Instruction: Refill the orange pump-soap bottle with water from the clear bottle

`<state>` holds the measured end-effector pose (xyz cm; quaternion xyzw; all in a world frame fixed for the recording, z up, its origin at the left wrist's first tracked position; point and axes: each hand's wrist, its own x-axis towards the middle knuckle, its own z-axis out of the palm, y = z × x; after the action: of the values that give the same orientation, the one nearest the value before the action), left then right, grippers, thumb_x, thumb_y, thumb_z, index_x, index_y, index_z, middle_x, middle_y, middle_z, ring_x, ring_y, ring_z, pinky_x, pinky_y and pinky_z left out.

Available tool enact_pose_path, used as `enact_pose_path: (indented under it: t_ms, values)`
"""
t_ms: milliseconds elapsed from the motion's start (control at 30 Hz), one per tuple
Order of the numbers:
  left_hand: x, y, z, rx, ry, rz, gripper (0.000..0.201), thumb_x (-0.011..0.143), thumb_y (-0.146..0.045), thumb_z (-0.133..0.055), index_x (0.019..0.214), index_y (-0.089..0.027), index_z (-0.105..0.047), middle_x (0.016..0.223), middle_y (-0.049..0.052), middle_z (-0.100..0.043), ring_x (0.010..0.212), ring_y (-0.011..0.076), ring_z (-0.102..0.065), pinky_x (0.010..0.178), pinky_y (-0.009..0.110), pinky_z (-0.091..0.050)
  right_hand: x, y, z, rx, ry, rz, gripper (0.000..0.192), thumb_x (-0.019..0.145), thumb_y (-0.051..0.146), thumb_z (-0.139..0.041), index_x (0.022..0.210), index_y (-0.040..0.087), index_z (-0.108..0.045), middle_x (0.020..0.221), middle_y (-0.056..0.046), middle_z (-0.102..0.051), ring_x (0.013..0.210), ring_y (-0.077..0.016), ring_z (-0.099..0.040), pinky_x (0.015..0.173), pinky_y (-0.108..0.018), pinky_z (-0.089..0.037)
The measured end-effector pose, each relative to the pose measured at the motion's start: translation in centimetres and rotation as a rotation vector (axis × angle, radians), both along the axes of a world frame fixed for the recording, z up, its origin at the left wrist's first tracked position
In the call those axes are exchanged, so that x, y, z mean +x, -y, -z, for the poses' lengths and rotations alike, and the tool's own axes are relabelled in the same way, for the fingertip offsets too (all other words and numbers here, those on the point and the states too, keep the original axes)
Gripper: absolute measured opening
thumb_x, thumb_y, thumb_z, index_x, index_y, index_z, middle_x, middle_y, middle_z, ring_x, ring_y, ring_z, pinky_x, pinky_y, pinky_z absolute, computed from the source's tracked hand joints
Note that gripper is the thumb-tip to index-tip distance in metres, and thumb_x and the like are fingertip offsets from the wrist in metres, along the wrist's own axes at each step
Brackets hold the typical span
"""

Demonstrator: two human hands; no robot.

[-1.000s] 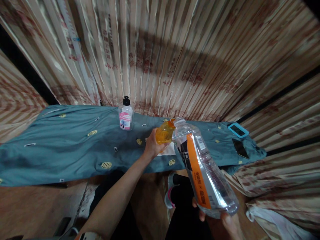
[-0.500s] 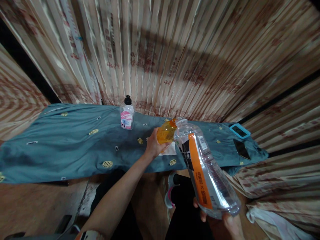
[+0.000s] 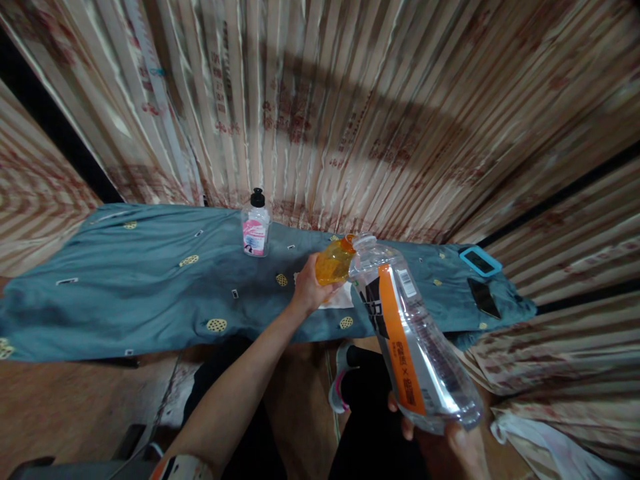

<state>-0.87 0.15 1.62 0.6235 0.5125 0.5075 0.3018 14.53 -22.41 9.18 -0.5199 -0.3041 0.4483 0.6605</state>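
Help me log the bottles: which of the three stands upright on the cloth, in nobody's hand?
The small clear bottle with the black cap and pink label. The orange bottle is in the left hand, the big clear bottle tilted in the right hand.

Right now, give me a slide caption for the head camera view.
Left hand tilts a small orange bottle to the mouth of a large clear bottle held by the right hand.

Pleated beige curtains [image 3: 350,100] w/ reddish print hung well beyond the fingers, lit w/ a broad shadow; teal cloth-covered table [image 3: 125,293] ran below them, wooden floor [image 3: 75,407] nearer.
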Motion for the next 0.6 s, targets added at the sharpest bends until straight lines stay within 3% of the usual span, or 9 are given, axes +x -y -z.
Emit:
enact_pose_path:
  t_ms: [200, 333, 533, 600]
  values:
    - [-0.12, 0.14, -0.22, 0.004, 0.015, 0.016, 0.066, 0.059, -0.021, -0.084, 0.115, -0.021, -0.05, 0.109, 0.006, -0.07, 0.1, 0.0257, -0.069, 0.087, 0.04, -0.056, -0.13, 0.14, -0.24, -0.027, 0.007, 0.014, 0.064, 0.067, 0.056, -0.078, 0.118, 0.024, -0.056, 0.088, -0.004, -0.074, 0.071, -0.0194, -0.066, 0.053, -0.025, -0.042]
    - [-0.05, 0.14, -0.24, 0.006, 0.046, 0.015, 0.066, 0.06, -0.025, -0.085, 0.116, -0.022, -0.05, 0.107, 0.006, -0.07, 0.099, 0.0257, -0.069, 0.087, 0.04, -0.056, -0.16, 0.11, -0.36, -0.04, -0.004, 0.018, 0.061, 0.065, 0.057, -0.08, 0.111, 0.024, -0.057, 0.085, -0.004, -0.074, 0.069, -0.0186, -0.064, 0.055, -0.026, -0.04]
    - [-0.02, 0.33, -0.86, -0.04, 0.04, 0.027, 0.065, 0.06, -0.028, -0.086, 0.114, -0.019, -0.05, 0.108, 0.007, -0.07, 0.099, 0.0263, -0.07, 0.086, 0.04, -0.057, -0.53, 0.15, -0.56, 0.011, 0.055, -0.013, 0.039, 0.074, 0.056, -0.073, 0.092, 0.022, -0.063, 0.088, -0.002, -0.074, 0.059, -0.0122, -0.059, 0.054, -0.022, -0.042]
    - [-0.03, 0.34, -0.9, -0.037, 0.031, 0.026, 0.066, 0.06, -0.028, -0.086, 0.114, -0.019, -0.05, 0.108, 0.008, -0.07, 0.1, 0.027, -0.07, 0.087, 0.042, -0.056, -0.59, 0.1, -0.61, 0.011, 0.043, -0.01, 0.041, 0.073, 0.056, -0.074, 0.095, 0.023, -0.063, 0.088, -0.001, -0.074, 0.058, -0.0126, -0.06, 0.055, -0.022, -0.044]
